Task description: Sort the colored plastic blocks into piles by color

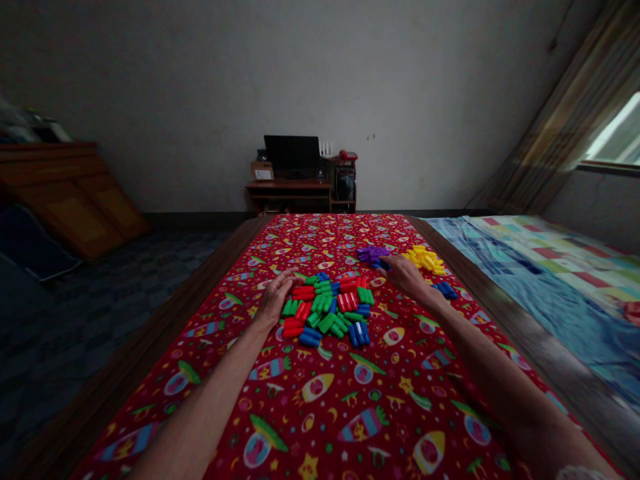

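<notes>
On the red patterned cloth (320, 390) lies a mixed pile of small ribbed plastic blocks: green blocks (327, 323), red blocks (347, 302) and blue blocks (359, 333). My left hand (277, 293) rests at the pile's left edge, its fingers loosely bent and partly apart, with nothing visible in them. Beyond the pile, my right hand (404, 275) has its thumb and fingers around a dark blue block (385, 264). Just past those fingertips are purple blocks (373, 254). Yellow blocks (424, 259) sit behind the right hand, and a small blue group (445, 290) lies beside its wrist.
The cloth covers a long table with dark wooden edges (493, 320). A bed (565, 267) with a colourful cover adjoins on the right. Against the far wall stands a desk (290, 189) with a monitor (293, 155). A wooden cabinet (75, 200) is at the left.
</notes>
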`<state>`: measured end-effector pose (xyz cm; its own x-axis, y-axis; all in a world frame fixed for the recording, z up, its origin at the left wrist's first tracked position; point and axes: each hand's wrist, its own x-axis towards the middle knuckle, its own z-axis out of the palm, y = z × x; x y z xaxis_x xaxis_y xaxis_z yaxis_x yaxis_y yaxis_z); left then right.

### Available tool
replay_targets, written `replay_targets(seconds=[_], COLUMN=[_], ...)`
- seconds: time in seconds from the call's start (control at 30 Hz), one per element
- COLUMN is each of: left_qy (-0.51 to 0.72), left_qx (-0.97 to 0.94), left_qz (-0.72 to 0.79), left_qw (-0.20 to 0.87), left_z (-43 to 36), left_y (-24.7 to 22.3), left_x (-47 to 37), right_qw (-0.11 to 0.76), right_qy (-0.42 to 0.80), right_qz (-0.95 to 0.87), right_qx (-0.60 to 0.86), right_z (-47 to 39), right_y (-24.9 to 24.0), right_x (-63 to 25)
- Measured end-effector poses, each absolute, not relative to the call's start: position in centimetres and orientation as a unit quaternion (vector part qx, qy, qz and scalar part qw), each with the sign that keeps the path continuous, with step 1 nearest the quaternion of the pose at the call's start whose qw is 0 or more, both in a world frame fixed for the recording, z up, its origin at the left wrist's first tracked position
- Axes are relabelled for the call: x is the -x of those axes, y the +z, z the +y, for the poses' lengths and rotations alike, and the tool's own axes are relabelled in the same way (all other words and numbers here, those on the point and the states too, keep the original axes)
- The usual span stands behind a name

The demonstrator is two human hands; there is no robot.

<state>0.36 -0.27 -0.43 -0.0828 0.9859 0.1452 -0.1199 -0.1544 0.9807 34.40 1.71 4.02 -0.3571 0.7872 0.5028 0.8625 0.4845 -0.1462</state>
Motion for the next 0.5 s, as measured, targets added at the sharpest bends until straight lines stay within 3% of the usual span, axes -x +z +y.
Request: replay_targets(seconds=[0.27,0.5], left_qy=[0.581,0.579], left_qx=[-0.484,-0.491], left_qz=[0.454,0.457], left_qw=[0.471,0.463], left_z=[0.2,0.1], left_y=[-1.0,-0.9], left_x=[-0.2,-0.1], right_qw=[0.169,0.387], right_qy=[-0.108,-0.148], right_qz=[-0.747,-0.757], right_qx=[0.634,0.505], right_z=[-2.9,-2.4], right_y=[2.1,1.4], right_x=[-47.3,-44.8])
